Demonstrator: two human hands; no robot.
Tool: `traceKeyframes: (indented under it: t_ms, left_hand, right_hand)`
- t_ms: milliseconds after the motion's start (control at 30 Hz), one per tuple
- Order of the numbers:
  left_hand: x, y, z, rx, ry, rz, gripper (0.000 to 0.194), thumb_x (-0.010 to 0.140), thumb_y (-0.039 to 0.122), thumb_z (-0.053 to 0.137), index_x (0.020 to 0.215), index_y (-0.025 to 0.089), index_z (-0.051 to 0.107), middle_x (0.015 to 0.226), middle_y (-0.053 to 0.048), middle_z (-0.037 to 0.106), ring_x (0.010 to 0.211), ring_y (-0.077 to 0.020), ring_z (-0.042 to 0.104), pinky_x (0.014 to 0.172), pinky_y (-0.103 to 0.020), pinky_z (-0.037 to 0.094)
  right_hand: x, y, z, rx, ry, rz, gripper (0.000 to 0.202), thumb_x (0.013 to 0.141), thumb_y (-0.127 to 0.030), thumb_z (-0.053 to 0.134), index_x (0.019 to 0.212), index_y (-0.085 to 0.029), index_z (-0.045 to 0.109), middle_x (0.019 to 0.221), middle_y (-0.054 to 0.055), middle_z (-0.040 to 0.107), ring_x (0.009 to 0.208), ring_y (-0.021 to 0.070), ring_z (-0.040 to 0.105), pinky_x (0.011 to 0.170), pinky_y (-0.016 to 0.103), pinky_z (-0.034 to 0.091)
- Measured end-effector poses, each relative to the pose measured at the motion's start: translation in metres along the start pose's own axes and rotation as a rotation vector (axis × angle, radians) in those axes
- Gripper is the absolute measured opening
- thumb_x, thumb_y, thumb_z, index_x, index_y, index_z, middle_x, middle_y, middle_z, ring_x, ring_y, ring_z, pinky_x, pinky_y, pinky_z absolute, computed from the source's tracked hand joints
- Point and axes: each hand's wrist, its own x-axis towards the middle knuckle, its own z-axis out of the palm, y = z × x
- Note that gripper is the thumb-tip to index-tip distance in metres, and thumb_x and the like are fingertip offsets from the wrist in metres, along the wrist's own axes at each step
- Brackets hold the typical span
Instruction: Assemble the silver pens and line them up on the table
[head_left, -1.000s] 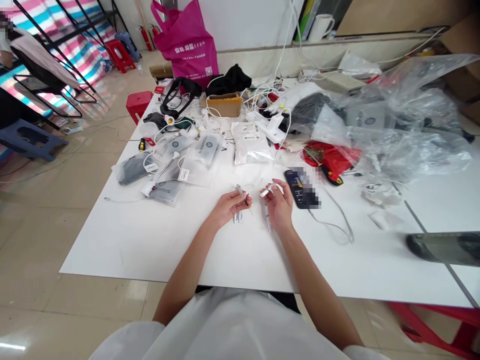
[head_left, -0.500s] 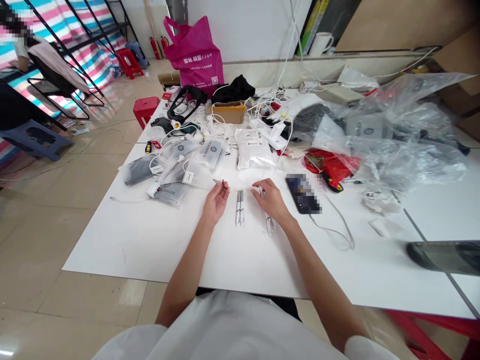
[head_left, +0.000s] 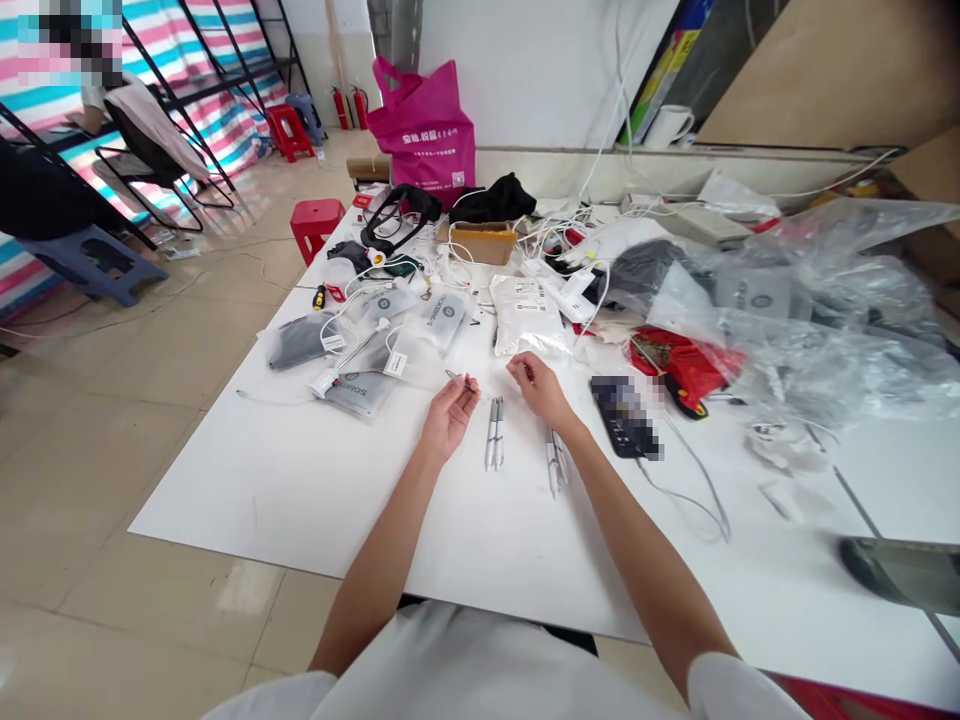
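My left hand (head_left: 451, 415) is closed, palm partly up, pinching a short grey pen part (head_left: 455, 378) between thumb and fingers. Across from it, my right hand (head_left: 541, 388) has its fingers curled together; whatever is in them, if anything, is too small to make out. Two silver-and-white pens (head_left: 495, 433) lie side by side on the white table (head_left: 300, 490) between my hands. Under my right wrist lies another small group of pens (head_left: 555, 465), partly covered by the wrist.
A phone (head_left: 624, 415) with a cable lies to the right. Grey packaged pouches (head_left: 360, 392) and a white plastic parcel (head_left: 529, 312) lie beyond my hands. Clear plastic bags (head_left: 832, 330) cover the right side, near a dark bottle-like object (head_left: 900, 572). A person sits far left.
My right hand has lifted off the pens by its wrist, and its fingers have curled in, nearer the left hand. The left hand keeps its pinch. The whole view has shifted slightly.
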Motion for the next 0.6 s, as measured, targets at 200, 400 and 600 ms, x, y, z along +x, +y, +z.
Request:
traceKeyframes:
  t_ms: [200,400,600]
  left_hand:
    - [-0.006,-0.01,0.005,0.142,-0.126,-0.041,0.016,0.09,0.022,0.081,0.1,0.011,0.076,0.094,-0.005,0.074,0.087,-0.0114,0.071,0.088,-0.024,0.057]
    - [-0.012,-0.018,0.008,0.23,-0.182,-0.092,0.021,0.087,0.027,0.086,0.099,0.012,0.076,0.093,-0.005,0.073,0.087,-0.0118,0.069,0.086,-0.025,0.055]
    - [-0.013,-0.022,0.008,0.318,-0.179,-0.098,0.027,0.084,0.029,0.089,0.101,0.011,0.077,0.097,-0.007,0.075,0.086,-0.0132,0.07,0.089,-0.029,0.054]
  right_hand:
    - [-0.046,-0.013,-0.011,0.955,0.155,0.319,0.033,0.084,-0.043,0.088,0.106,-0.028,0.068,0.094,-0.001,0.062,0.073,0.0087,0.056,0.067,0.022,0.052]
    - [-0.065,0.004,-0.018,1.065,0.265,0.413,0.045,0.074,-0.037,0.094,0.113,-0.026,0.074,0.097,0.0,0.068,0.089,0.0103,0.068,0.084,0.022,0.063]
    - [-0.067,-0.002,-0.016,0.964,0.266,0.397,0.04,0.075,-0.043,0.094,0.106,-0.027,0.075,0.097,0.0,0.071,0.096,0.0147,0.071,0.087,0.029,0.063]
